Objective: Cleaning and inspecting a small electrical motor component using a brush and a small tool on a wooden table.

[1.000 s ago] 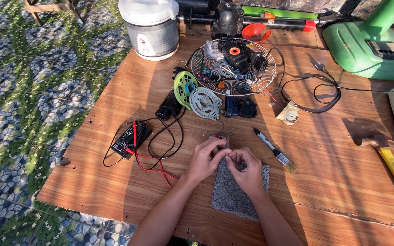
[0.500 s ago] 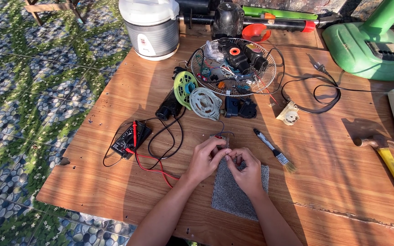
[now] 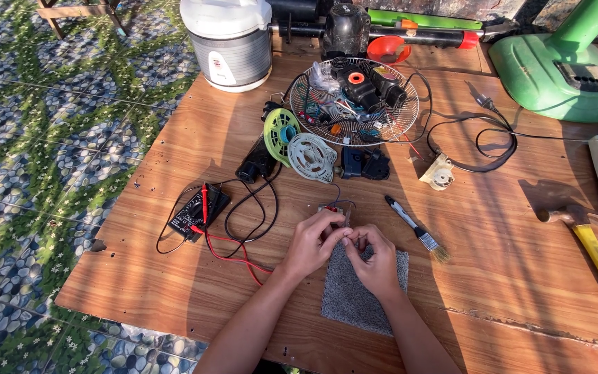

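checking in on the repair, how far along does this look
Done: the wire fan guard holds stripped-out parts. In hand: the left hand and right hand pinch a small wired part over the grey mat. Left: multimeter and brush lie unused; nothing looks reassembled.

Your left hand (image 3: 311,244) and right hand (image 3: 375,260) hid most of the small part (image 3: 336,211) between them. The green fan base (image 3: 562,66) and hammer (image 3: 593,239) ran off the edge.
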